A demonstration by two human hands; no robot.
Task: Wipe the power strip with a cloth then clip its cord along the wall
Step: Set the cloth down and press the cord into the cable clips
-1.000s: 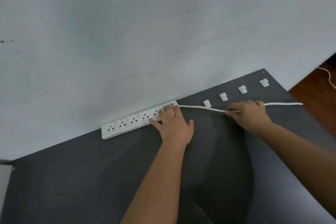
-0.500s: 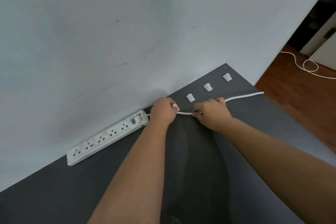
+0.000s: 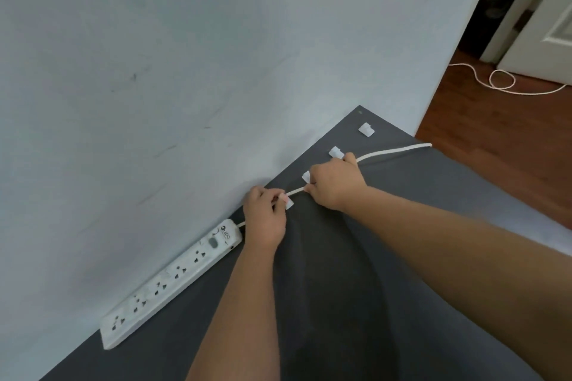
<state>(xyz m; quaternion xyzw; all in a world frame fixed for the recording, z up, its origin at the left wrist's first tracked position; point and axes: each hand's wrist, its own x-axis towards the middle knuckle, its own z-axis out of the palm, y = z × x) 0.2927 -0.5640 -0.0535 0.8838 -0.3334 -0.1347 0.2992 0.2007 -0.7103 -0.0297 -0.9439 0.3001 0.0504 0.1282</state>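
A white power strip (image 3: 173, 284) lies flat on the dark grey bench (image 3: 356, 303), its long side against the pale wall, sockets facing up and the switch near its right end. Its white cord (image 3: 390, 151) leaves that end, runs rightward along the bench and passes over the bench's right edge. Four small white clips sit in a row near the wall: the first clip (image 3: 288, 202) at the cord, the second clip (image 3: 305, 177), the third clip (image 3: 335, 152) and the fourth clip (image 3: 366, 129) beside it.
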